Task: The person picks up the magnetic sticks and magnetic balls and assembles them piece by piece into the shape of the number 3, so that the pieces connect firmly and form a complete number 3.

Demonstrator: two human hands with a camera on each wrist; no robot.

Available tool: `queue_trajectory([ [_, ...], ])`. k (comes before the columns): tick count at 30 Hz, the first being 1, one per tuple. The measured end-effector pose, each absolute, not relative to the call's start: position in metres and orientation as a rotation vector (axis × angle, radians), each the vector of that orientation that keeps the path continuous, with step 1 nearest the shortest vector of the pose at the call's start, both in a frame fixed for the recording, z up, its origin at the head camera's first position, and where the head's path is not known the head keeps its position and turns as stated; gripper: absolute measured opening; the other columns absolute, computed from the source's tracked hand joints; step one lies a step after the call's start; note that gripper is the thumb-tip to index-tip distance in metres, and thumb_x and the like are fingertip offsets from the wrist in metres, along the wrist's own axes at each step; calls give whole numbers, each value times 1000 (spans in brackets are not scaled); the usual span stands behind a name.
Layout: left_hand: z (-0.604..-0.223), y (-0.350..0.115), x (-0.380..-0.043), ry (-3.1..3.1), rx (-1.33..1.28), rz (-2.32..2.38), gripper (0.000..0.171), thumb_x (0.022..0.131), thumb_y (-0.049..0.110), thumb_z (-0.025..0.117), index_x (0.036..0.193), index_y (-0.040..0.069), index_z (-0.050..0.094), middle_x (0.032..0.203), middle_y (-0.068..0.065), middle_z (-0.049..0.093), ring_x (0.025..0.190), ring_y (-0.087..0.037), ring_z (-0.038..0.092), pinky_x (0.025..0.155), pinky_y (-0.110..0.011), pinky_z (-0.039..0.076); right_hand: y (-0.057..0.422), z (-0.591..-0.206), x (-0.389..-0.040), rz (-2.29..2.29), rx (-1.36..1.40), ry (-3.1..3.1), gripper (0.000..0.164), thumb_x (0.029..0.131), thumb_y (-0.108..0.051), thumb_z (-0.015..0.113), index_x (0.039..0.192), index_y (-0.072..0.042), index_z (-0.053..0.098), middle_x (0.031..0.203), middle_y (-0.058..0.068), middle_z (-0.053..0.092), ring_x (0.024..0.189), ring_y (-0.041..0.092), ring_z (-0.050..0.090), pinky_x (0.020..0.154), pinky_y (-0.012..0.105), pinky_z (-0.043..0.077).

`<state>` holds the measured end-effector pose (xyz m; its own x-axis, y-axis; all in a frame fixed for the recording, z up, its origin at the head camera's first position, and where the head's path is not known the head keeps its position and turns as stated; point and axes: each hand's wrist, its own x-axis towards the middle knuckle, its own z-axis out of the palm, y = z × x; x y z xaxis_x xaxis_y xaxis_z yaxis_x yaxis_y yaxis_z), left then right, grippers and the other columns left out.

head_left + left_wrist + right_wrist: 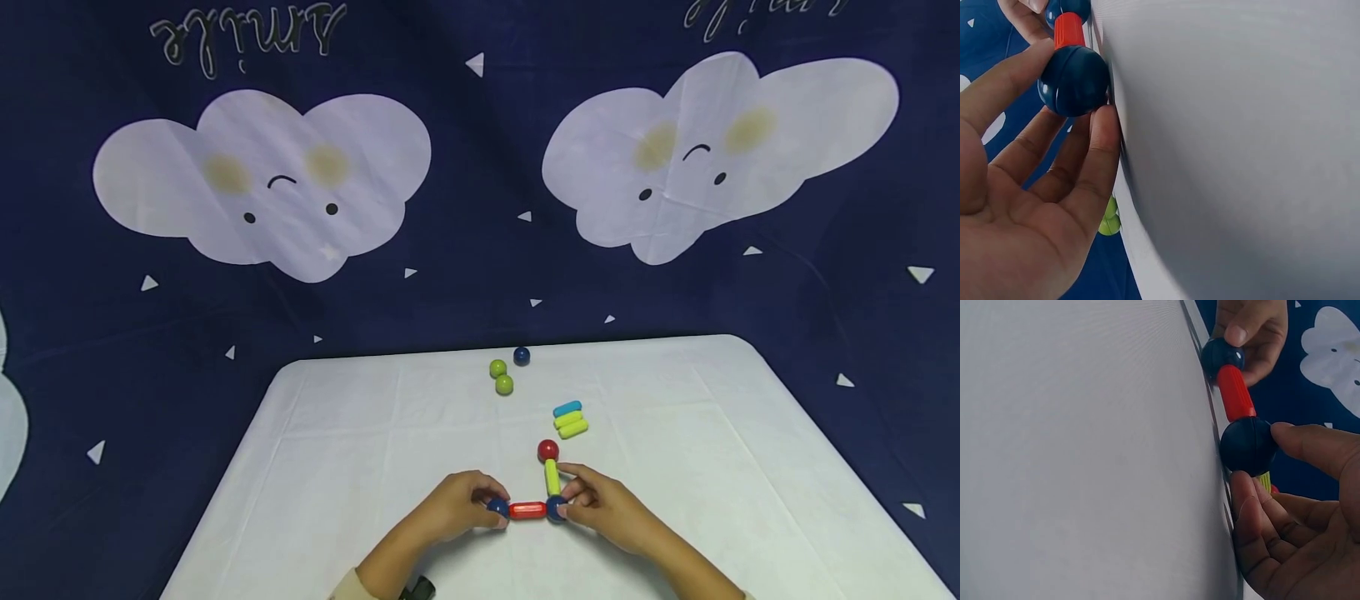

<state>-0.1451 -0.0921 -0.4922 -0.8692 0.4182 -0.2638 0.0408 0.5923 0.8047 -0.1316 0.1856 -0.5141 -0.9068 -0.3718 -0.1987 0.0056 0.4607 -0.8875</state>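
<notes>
Two dark blue balls are joined by a short red rod [528, 510] low over the white table. My left hand [459, 505] pinches the left blue ball [1074, 81] between thumb and fingertips. At the rod's other end, the thumb and fingers of my right hand [617, 515] grip the right blue ball [1249, 446]. A yellow-green rod [552, 477] runs from that right ball away from me to a red ball [548, 451]. Together these pieces form an L shape. Fingers partly cover both blue balls in the head view.
Beyond the L lie a light blue rod [567, 408] and two yellow-green rods [573, 428] side by side. Farther back on the white table [360, 433] are two green balls [504, 384] and another dark blue ball [522, 357]. A dark cloth with clouds hangs behind.
</notes>
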Motion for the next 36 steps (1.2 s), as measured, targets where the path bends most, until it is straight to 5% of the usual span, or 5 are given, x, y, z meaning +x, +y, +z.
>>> queue_trajectory([
  [8,-493,-93,-144,2381,370,1203,24,77,14,87,98,16,77,89,2,65,83,-12,56,72,-26,45,192,-514,-137,-1474,-344,2378,60,93,-25,72,144,-2,50,110,6,67,87,5,61,70,20,52],
  [17,-495,-94,-144,2362,364,1225,23,77,13,88,96,17,76,88,3,65,83,-12,57,70,-23,46,202,-511,-156,-1370,-151,2646,53,91,-30,75,139,-13,58,124,3,65,107,15,67,86,27,56],
  [27,-495,-96,-143,2352,369,1236,24,76,12,88,97,16,77,88,3,66,83,-12,58,71,-22,48,205,-511,-186,-1344,-76,2754,60,90,-23,77,142,-5,54,134,17,54,107,23,65,73,24,53],
  [36,-495,-96,-142,2339,355,1244,23,76,10,87,95,15,76,88,2,64,82,-13,57,70,-22,47,205,-515,-206,-1241,3,2800,65,89,-20,77,145,-1,50,134,22,54,112,28,63,90,40,56],
])
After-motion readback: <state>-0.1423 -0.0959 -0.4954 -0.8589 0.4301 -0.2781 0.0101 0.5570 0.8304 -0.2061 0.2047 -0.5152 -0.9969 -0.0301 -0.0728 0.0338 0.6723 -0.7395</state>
